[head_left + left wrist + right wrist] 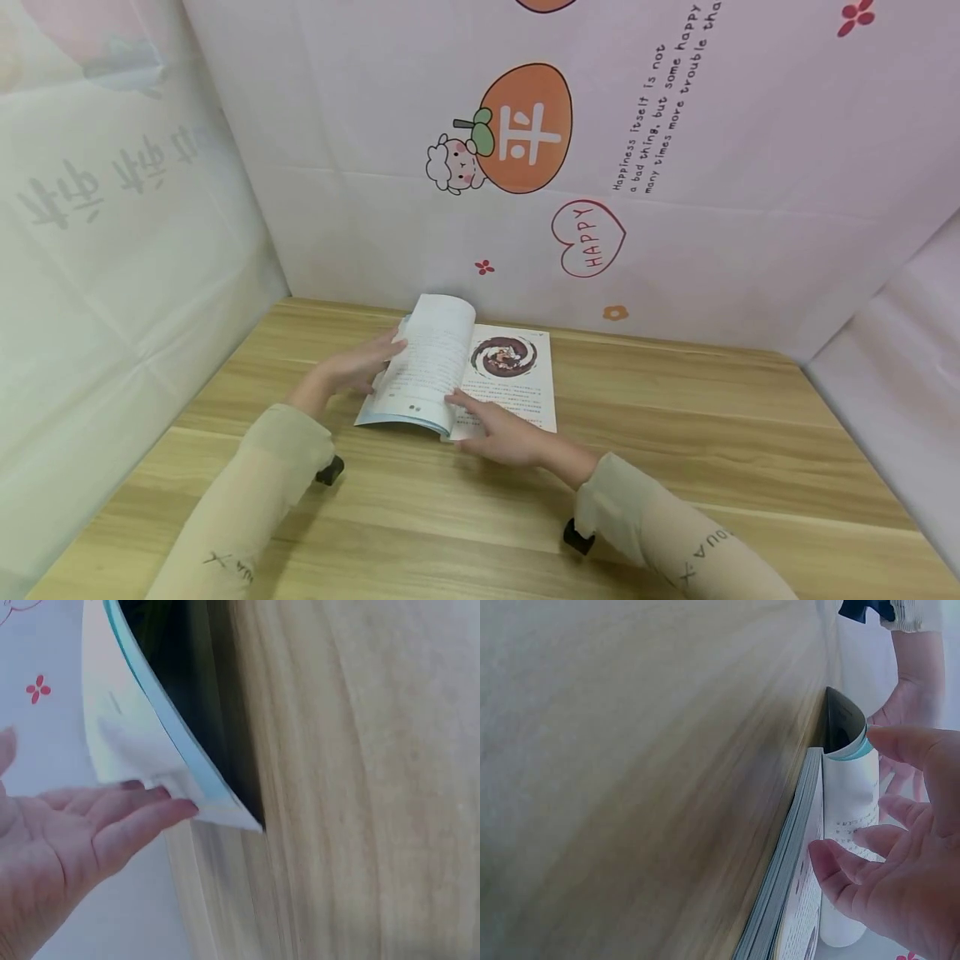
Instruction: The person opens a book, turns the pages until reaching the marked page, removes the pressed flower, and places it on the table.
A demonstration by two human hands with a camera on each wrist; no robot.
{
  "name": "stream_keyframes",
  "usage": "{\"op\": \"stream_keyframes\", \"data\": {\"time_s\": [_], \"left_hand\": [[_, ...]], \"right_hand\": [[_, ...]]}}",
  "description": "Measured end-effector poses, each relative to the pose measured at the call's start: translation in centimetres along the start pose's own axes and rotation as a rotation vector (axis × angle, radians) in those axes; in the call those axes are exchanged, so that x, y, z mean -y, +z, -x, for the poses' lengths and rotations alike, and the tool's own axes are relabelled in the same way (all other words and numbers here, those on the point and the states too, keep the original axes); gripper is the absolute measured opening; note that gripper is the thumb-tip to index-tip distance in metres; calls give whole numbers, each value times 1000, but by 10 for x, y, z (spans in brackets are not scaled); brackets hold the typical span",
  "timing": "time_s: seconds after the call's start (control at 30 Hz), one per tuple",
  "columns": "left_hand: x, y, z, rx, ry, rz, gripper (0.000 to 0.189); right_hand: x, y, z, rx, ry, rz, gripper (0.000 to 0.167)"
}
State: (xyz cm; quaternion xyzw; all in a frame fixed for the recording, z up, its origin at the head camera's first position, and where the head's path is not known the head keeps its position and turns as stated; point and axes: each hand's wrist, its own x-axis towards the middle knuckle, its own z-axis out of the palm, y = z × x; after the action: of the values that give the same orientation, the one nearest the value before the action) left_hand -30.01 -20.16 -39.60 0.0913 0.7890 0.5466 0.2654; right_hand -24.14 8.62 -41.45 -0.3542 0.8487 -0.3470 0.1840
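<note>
An open book lies on the wooden table near the back wall. Its left-hand pages arch up from the spine, with a pale blue layer showing beneath them. On the right-hand page is a dark swirling picture above lines of print. My left hand is at the outer left edge of the arched pages, its straight fingers touching the paper and its thumb apart. My right hand reaches over the lower part of the book by the spine, fingers spread and lightly bent, thumb near the pages' lower edge.
The wooden table extends to both sides and in front of the book. Printed white sheeting stands as a wall right behind it, with more on the left and right. Each light sleeve has a small black device under its cuff.
</note>
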Motion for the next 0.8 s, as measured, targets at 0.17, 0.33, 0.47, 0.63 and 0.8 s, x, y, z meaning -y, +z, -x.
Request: {"op": "stream_keyframes", "data": {"time_s": [0.17, 0.33, 0.47, 0.63, 0.8], "left_hand": [[-1, 8, -6, -112, -14, -67, 80], [-5, 19, -7, -176, -15, -201, 84], [-7, 28, -10, -184, 12, -375, 78], [-9, 36, -14, -120, 7, -524, 78], [-11, 42, -13, -86, -74, -576, 85]], "right_hand": [[2, 3, -1, -3, -12, 40, 68], [3, 5, 0, 2, -7, 47, 68], [5, 6, 1, 13, -6, 49, 68], [8, 7, 1, 15, 11, 64, 70], [7, 6, 2, 16, 11, 83, 71]]}}
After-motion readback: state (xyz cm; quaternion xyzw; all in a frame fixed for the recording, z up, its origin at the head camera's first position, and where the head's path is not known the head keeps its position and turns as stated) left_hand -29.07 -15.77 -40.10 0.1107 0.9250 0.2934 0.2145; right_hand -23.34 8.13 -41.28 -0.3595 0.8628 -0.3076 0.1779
